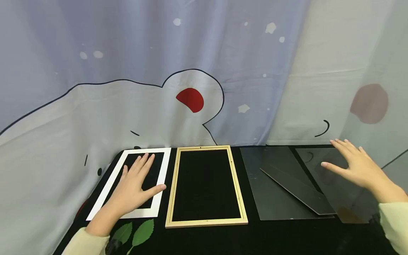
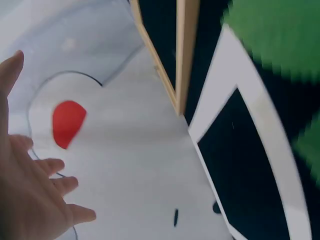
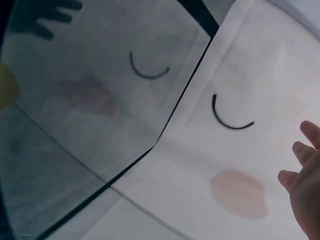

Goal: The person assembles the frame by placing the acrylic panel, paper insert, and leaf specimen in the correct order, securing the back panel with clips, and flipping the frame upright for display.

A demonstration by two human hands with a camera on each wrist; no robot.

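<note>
My left hand (image 1: 132, 191), fingers spread, is over a white rectangular picture mat (image 1: 164, 170) at the left; it holds nothing. Beside the mat lies a light wooden picture frame (image 1: 207, 223) with black cloth showing through it. Right of that is a dark grey backing board (image 1: 258, 191), a slanting stand flap (image 1: 296, 193) on its face. A glossy, see-through sheet (image 1: 334, 198) lies at the far right, reflecting the curtain. Above its right side my right hand (image 1: 360, 168) is held with straight fingers and nothing in it. In the right wrist view the sheet (image 3: 100, 145) mirrors a hand.
Black cloth (image 1: 204, 241) covers the table. Green leaves (image 1: 143, 232) show at its front left, below the mat. A printed curtain (image 1: 143, 113) with a cartoon bear hangs right behind the table's back edge.
</note>
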